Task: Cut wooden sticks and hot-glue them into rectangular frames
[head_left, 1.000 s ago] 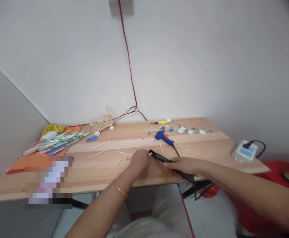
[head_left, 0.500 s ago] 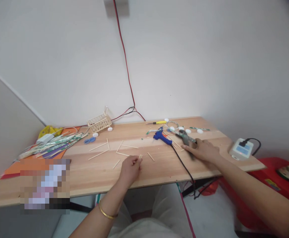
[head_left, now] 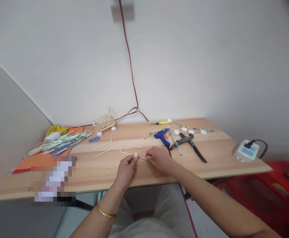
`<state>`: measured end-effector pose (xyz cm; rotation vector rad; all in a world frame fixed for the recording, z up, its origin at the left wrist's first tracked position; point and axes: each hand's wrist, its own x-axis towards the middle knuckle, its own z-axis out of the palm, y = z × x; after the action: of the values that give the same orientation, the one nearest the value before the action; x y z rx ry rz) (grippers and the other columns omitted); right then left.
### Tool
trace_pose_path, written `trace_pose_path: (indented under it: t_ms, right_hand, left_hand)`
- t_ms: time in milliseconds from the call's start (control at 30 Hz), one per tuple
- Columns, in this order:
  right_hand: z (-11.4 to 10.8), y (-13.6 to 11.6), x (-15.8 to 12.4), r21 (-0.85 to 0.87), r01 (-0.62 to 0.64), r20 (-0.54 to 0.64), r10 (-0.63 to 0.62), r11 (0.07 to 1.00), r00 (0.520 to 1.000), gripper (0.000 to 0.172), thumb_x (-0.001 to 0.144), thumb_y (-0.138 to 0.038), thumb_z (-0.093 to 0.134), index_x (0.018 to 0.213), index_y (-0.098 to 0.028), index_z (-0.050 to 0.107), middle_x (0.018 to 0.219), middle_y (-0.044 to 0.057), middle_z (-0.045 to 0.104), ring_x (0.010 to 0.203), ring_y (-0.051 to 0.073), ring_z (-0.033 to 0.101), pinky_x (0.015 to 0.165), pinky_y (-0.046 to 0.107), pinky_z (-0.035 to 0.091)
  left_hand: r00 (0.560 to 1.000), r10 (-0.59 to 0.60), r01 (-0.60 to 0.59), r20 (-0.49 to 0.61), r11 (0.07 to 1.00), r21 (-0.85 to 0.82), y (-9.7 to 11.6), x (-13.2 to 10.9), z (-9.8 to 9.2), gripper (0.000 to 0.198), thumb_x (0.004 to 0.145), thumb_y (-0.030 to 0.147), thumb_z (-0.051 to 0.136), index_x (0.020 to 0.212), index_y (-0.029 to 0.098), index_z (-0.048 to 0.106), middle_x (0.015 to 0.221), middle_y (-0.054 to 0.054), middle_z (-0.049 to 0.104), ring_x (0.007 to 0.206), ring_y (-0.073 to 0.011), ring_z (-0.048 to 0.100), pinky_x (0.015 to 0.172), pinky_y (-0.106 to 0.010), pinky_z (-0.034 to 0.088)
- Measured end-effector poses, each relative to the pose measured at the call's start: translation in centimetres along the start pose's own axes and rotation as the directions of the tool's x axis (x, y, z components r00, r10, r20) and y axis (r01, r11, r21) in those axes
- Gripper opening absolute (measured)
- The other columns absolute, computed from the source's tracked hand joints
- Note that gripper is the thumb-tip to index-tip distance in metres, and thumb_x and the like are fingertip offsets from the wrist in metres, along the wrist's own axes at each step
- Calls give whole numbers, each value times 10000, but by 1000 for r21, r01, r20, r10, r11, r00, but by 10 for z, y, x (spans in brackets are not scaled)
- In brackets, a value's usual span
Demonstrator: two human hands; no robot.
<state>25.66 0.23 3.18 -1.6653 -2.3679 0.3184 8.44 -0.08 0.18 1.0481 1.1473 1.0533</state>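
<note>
My left hand (head_left: 126, 168) hovers over the front of the wooden table (head_left: 223, 158), pinching a short wooden stick piece (head_left: 135, 154) upright between thumb and fingertips. My right hand (head_left: 159, 158) rests on the table just right of it, fingers curled over small stick pieces (head_left: 144, 158); I cannot tell whether it grips one. Black pliers (head_left: 190, 144) lie free on the table to the right. A blue glue gun (head_left: 163, 135) lies beyond my right hand.
Loose wooden sticks (head_left: 109, 145) lie mid-table. A small stick-built basket (head_left: 104, 122) stands at the back. Coloured paper and wrapped sticks (head_left: 57, 143) fill the left. White caps (head_left: 184, 129), a yellow screwdriver (head_left: 163, 123) and a power strip (head_left: 248, 151) sit to the right.
My right hand put the pliers down at the right and came back to the stick pieces beside my left hand. My left hand kept holding the short stick.
</note>
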Motion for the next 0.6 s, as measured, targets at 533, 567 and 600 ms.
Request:
trace_pose_path:
  t_ms: [533, 567, 600]
  right_hand:
    - [-13, -9, -11, 795, -11, 0, 19, 606, 1000, 229, 826, -327, 532, 998, -186, 475, 751, 1, 630, 640, 110, 574, 636, 242, 459]
    - [-11, -14, -14, 870, 2, -1, -3, 492, 1000, 253, 803, -339, 566, 989, -187, 487, 717, -10, 616, 618, 107, 563, 628, 245, 458]
    - [-11, -19, -16, 903, 3, 3, -12, 429, 1000, 260, 786, -350, 587, 969, -186, 505, 683, -19, 602, 599, 103, 552, 617, 245, 455]
  left_hand:
    - [988, -68, 108, 138, 946, -305, 18, -18, 5, 328, 588, 376, 762, 752, 109, 663, 590, 29, 472, 508, -38, 389, 446, -160, 271]
    - [986, -63, 107, 157, 951, -291, 21, -20, 6, 312, 598, 374, 755, 736, 110, 665, 612, 14, 502, 527, -44, 412, 465, -164, 292]
    - [983, -58, 104, 174, 958, -266, 23, -22, 7, 300, 608, 375, 748, 720, 109, 666, 629, 1, 527, 546, -52, 432, 481, -168, 308]
